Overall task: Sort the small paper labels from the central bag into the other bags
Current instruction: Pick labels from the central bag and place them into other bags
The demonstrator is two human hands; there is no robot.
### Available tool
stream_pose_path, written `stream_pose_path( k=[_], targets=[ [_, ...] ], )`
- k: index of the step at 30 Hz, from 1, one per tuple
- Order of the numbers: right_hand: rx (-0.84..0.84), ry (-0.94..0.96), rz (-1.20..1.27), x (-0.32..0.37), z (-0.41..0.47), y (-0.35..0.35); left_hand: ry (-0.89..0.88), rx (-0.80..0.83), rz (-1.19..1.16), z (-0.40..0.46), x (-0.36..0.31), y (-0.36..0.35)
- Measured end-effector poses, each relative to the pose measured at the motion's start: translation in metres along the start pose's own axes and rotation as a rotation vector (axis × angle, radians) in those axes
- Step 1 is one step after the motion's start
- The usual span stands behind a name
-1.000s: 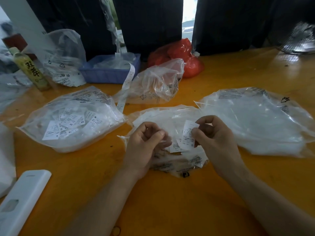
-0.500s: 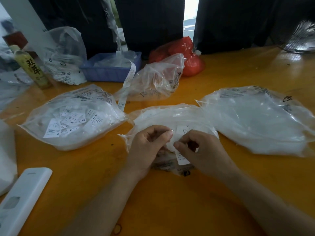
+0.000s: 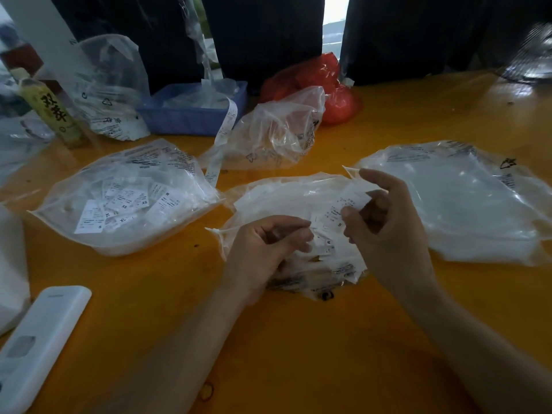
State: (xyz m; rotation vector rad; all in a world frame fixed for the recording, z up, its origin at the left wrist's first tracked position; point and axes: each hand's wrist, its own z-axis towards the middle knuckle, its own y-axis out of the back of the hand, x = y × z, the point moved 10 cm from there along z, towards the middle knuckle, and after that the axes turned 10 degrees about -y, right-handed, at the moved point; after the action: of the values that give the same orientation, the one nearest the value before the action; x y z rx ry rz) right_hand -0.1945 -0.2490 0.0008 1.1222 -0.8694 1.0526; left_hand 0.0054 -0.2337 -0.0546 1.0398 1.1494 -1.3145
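- right hand (image 3: pixel 385 234) lifted over the central bag (image 3: pixel 286 198), pinching one small paper label (image 3: pixel 346 209) between thumb and fingers, printed side showing
- left hand (image 3: pixel 263 249) resting on the central bag, fingers curled in; whether they grip anything, can't tell
- more labels lie loose in the central bag under both hands
- left bag (image 3: pixel 125 198) holds size labels (XS, XL, S, M readable)
- right bag (image 3: pixel 460 201) beside the right hand, contents blurred white
- all on orange table (image 3: pixel 298 354)
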Motion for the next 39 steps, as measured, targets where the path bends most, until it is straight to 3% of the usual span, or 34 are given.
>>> stream_pose_path(
  k=[8, 13, 18, 28, 39],
  targets=[
    [0.011, -0.021, 0.098, 0.003, -0.001, 0.003, -0.015, 0.063, 0.035, -0.001, 0.003, -0.006],
    [-0.002, -0.011, 0.150, 0.008, -0.001, 0.007, -0.025, -0.015, -0.111, 0.000, 0.004, -0.003],
    [0.013, 0.017, 0.181, 0.013, -0.003, 0.007, -0.037, -0.017, -0.095, 0.000, 0.001, -0.002],
    [0.127, 0.125, 0.112, 0.023, -0.008, -0.006, -0.049, 0.022, 0.120, -0.002, 0.001, -0.003],
    [0.117, 0.134, 0.048, 0.022, -0.009, -0.009, -0.090, 0.062, 0.198, 0.000, 0.002, -0.004]
  ],
)
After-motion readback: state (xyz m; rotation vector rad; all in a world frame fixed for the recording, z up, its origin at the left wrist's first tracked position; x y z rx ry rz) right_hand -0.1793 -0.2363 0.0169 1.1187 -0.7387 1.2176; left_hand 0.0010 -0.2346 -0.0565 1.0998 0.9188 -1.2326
